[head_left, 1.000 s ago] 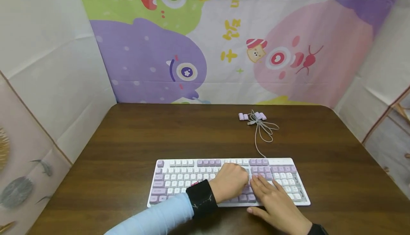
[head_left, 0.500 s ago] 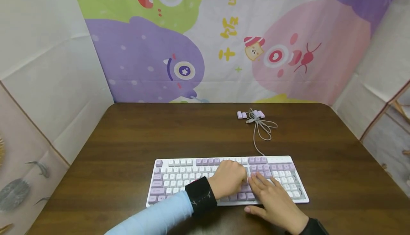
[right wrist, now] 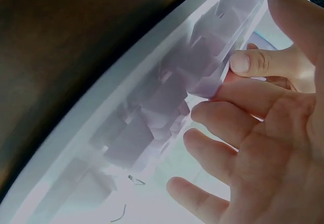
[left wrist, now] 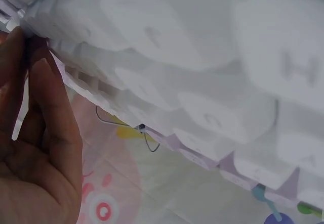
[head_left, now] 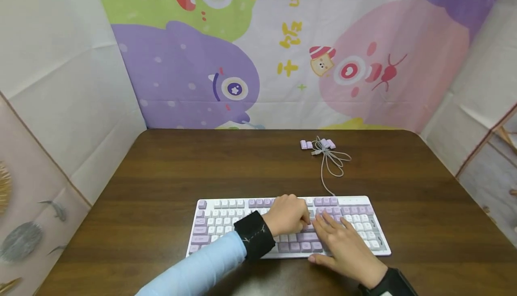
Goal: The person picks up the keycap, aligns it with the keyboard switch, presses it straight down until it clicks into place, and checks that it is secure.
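Note:
A white and lilac keyboard point(head_left: 226, 221) lies across the front of the table. My left hand point(head_left: 286, 214) is over its middle right part, fingers curled and pointing down. In the left wrist view, thumb and forefinger pinch a keycap point(left wrist: 31, 32) at the keys; the fingers hide most of it. My right hand point(head_left: 343, 244) lies flat over the lower right keys, fingers straight and spread, fingertips right beside the left hand. The right wrist view shows the left thumb point(right wrist: 248, 62) close to the right forefinger. Bare grey slots show at the keyboard's right end.
A bundled white USB cable point(head_left: 333, 157) runs from the keyboard's back edge. Several loose lilac keycaps point(head_left: 304, 145) lie around its plug near the table's point(head_left: 202, 166) far edge. A cartoon-printed cloth point(head_left: 282, 98) hangs directly behind the table.
My left hand has shifted slightly up and away over the keys, uncovering lilac keys below it. The right hand stays nearly in place. The whole view sways a little.

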{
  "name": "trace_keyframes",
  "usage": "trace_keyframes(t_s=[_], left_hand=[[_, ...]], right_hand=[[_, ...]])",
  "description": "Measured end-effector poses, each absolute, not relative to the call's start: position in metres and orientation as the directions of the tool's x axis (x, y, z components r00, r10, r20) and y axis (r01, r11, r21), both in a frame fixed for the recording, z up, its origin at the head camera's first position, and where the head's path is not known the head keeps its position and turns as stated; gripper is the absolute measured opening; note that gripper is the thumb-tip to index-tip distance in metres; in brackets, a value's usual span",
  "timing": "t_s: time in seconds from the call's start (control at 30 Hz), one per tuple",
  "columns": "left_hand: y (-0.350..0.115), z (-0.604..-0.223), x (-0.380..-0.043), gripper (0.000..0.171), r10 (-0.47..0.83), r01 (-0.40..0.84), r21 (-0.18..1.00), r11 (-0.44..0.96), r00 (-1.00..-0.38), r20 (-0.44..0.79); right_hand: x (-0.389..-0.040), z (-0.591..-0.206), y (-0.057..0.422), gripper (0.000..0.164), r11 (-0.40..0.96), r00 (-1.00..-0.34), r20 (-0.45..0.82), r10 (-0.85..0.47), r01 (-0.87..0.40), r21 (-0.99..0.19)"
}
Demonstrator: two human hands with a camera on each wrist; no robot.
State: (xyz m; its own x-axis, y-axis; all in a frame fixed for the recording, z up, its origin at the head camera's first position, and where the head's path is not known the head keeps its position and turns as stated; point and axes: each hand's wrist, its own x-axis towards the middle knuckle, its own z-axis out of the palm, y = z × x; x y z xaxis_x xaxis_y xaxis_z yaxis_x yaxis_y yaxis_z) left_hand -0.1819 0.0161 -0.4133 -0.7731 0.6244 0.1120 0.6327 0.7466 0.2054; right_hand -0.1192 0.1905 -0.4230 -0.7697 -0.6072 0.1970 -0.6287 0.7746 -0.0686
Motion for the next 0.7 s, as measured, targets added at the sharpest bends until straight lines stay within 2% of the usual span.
trace_keyframes(t_s=[0.1,0.27,0.4,0.5,0.7], left_hand=[[0.018,-0.412,-0.181,0.011,0.623,0.627,0.194,0.755,-0.777,0.085],[0.021,-0.413,-0.174,0.011,0.618,0.623,0.093,0.777,-0.782,0.082],[0.023,-0.413,-0.169,0.007,0.636,0.641,-0.006,0.768,-0.761,0.126],[0.024,-0.413,-0.166,0.012,0.654,0.653,-0.075,0.754,-0.734,0.184],[0.025,-0.415,-0.164,0.01,0.649,0.641,-0.115,0.758,-0.728,0.222]], right_hand=[[-0.119,-0.423,0.191,0.073,0.784,-0.781,0.183,-0.597,-0.617,-0.075],[-0.116,-0.425,0.194,0.076,0.788,-0.787,0.159,-0.595,-0.611,-0.076],[-0.111,-0.427,0.196,0.078,0.781,-0.777,0.181,-0.603,-0.621,-0.06],[-0.109,-0.428,0.197,0.078,0.779,-0.772,0.191,-0.606,-0.625,-0.053],[-0.11,-0.427,0.195,0.077,0.781,-0.773,0.194,-0.604,-0.623,-0.053]])
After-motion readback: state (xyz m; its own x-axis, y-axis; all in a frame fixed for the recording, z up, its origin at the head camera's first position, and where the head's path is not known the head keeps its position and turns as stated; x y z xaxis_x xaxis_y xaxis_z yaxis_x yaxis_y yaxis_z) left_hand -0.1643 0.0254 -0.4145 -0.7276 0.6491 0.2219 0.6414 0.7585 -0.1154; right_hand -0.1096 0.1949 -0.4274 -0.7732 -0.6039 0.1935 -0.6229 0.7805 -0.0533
